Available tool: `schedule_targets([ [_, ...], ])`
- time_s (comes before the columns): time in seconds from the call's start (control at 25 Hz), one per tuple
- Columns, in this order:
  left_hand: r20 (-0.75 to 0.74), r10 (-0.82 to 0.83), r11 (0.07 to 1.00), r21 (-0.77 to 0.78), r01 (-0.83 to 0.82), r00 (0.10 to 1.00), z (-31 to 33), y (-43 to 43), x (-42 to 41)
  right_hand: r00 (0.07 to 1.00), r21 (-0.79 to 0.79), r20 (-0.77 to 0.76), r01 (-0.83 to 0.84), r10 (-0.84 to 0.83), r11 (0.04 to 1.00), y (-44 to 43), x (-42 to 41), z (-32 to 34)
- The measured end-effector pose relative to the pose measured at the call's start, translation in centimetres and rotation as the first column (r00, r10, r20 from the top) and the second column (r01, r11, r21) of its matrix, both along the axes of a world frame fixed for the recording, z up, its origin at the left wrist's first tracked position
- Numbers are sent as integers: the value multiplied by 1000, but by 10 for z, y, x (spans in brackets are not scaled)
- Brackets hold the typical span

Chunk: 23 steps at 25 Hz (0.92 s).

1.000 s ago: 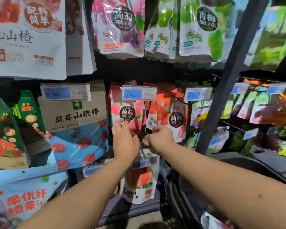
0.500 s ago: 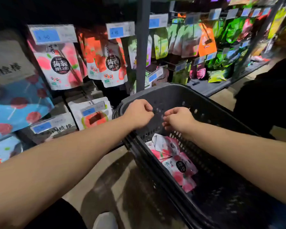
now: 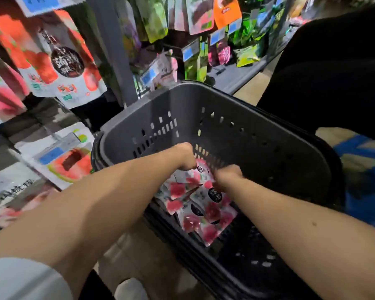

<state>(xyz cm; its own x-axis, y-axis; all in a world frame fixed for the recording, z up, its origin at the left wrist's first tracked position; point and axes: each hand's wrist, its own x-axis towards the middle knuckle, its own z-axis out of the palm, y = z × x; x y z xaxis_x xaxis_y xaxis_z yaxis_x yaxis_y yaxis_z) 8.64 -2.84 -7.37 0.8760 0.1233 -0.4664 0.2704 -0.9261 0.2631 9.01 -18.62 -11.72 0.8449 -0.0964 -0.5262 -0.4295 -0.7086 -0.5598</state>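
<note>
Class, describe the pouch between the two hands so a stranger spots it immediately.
Start at the grey basket by the snack shelves. Pink-and-white pouches lie piled inside. The wanted pouch stands raised at the pile's far end, between the left hand and right hand.

The only view comes from a wide-angle camera on the person's head; it looks forward and down. It is close to the basket, which fills the centre and lower right of the frame. The shelves bend along the top and left.
</note>
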Motion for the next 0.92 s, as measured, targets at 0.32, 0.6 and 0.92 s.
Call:
schedule_targets([
  [0.32,-149,-247,951,151,269,957,-78,7,51,889,-63,-299,343,-346,937,-5,-17,-113],
  [0.6,-298,-306,868,302,393,904,-145,7,65,744,-2,-489,521,-455,854,3,-17,-175],
  [0.92,-297,-368,782,413,466,881,-165,9,51,651,-35,-541,615,-532,788,9,-24,-174],
])
